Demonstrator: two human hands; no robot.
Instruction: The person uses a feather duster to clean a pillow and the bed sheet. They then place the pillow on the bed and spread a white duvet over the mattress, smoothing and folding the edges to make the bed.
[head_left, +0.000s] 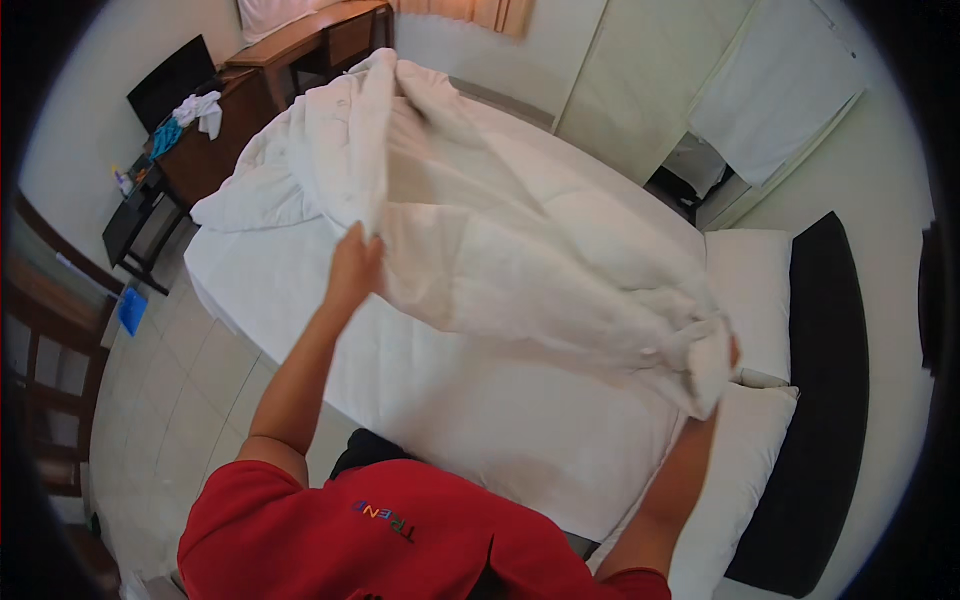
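Observation:
A white quilted duvet (525, 247) is spread partly over the bed, bunched high at its far left corner. Its near edge is raised off the white bed sheet (480, 405). With my left hand (356, 266) I grip that edge near the middle of the picture. My right hand (733, 352) holds the duvet's other end beside the pillows; folds of cloth hide most of its fingers. One white pillow (750, 300) lies at the head of the bed, and a second white pillow (739, 457) is nearer to me, by my right forearm.
A dark headboard (817, 420) borders the pillows. Left of the bed are a tiled floor (180, 390), a small black table (142, 214), a blue dustpan-like object (132, 311) and a wooden cabinet (217, 150) with cloths and a screen. A wooden desk (300, 37) stands beyond.

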